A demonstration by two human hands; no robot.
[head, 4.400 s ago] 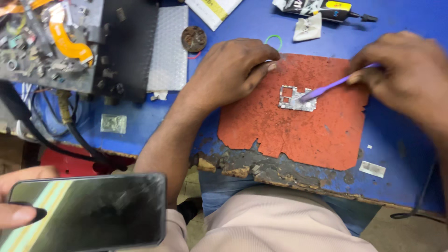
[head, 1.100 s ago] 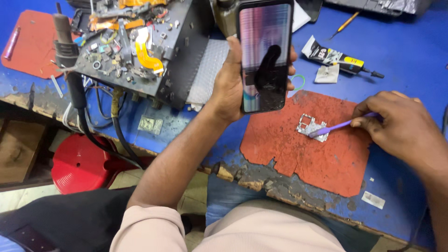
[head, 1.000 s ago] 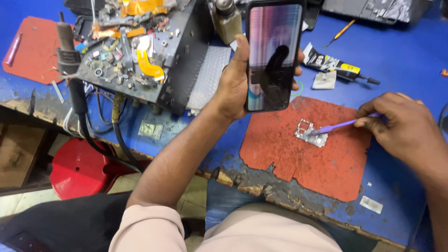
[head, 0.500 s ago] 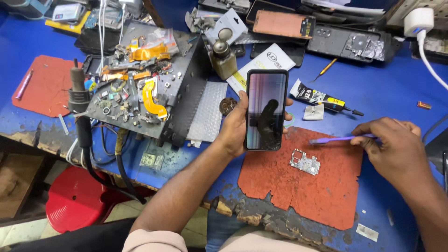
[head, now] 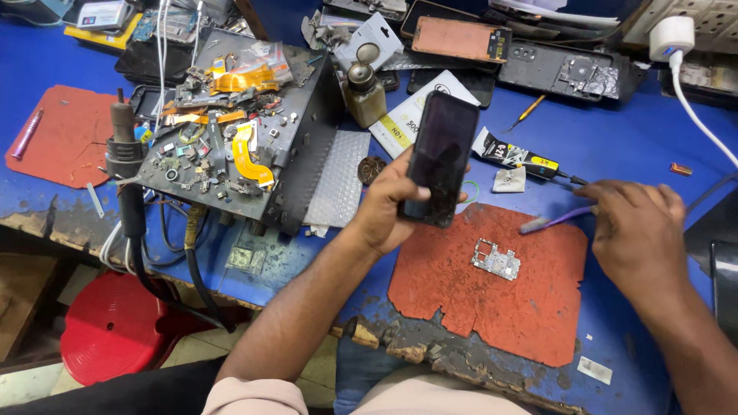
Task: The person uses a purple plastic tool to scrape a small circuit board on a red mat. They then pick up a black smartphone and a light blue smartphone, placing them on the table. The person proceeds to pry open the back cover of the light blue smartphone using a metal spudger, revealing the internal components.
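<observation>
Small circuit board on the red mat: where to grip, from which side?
Pinch the circuit board by its two long outer edges, coming straight down from above. It lies flat on the red mat, thin and irregular, components facing up, so edges are probably the safest hold.

single head cam, worn by person, looking steeply down and a bit forward over blue workbench (head: 630, 146). sits close, forearms fill lower half of frame. near edge of bench runs slanted across bottom, far edge cut off by top of frame. left hand (head: 388, 207) about centre, right hand (head: 638, 230) toward right edge. left end of bench in view, with red stool (head: 115, 330) on floor below near edge. only one view, so no overlap with another
</observation>
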